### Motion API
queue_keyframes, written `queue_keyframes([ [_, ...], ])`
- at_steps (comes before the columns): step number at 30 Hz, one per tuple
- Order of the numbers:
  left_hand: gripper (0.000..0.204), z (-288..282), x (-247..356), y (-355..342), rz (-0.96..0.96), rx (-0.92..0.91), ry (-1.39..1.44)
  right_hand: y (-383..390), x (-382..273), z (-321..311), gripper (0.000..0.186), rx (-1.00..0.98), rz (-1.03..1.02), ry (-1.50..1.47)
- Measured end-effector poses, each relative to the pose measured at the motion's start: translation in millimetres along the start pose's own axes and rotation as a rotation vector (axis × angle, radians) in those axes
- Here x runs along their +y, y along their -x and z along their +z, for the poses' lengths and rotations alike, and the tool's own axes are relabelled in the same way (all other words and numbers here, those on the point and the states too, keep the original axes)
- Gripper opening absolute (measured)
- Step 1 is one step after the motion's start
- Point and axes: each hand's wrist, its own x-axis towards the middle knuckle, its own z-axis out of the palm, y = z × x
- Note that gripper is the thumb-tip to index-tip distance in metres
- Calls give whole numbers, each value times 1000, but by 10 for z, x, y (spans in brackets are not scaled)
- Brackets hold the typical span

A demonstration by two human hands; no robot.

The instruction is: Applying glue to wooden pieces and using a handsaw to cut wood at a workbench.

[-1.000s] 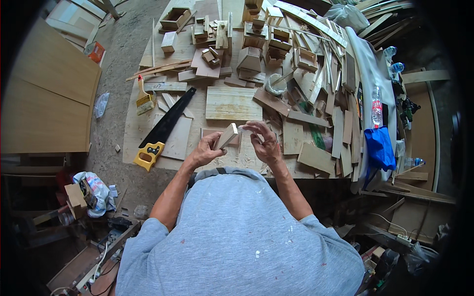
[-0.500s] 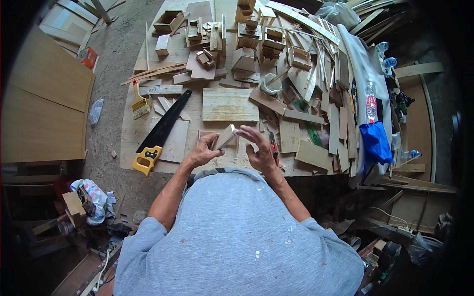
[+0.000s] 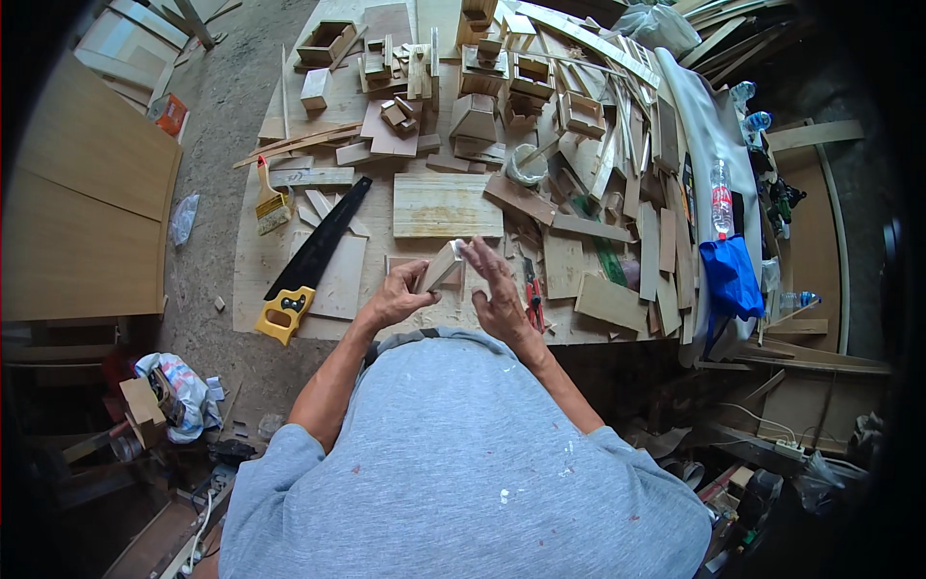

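Note:
My left hand (image 3: 397,301) grips a small pale wooden block (image 3: 443,265) and holds it tilted above the workbench (image 3: 251,275). My right hand (image 3: 500,297) is at the block's upper end, its fingers stretched along that end and pressing something small and whitish against it; what that is I cannot make out. A flat wooden board (image 3: 446,205) lies just beyond the block. Red-handled pliers (image 3: 531,292) lie right of my right hand.
A black handsaw with a yellow handle (image 3: 307,265) lies left of my hands, a paintbrush (image 3: 270,198) beyond it. Small wooden boxes and offcuts (image 3: 482,87) crowd the far bench. Strips, a plastic bottle (image 3: 721,198) and a blue bag (image 3: 728,275) sit at right.
The view has shifted slightly toward the bench. Both hands stay on the wooden block, with my right fingers moved a little along its upper end.

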Motion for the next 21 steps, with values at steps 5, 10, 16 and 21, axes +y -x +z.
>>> queue_keyframes([
  [5,56,44,90,66,-23,-23,-87,52,51,-119,79,-106,-80,364],
  [10,57,43,-25,30,-54,-41,-30,20,50,-212,71,-120,-118,412],
  [16,56,-8,-62,21,-5,0,-27,12,-17,-155,65,-91,-139,364],
  [21,55,-7,31,46,0,24,-148,6,-64,-145,68,-62,-119,321],
])
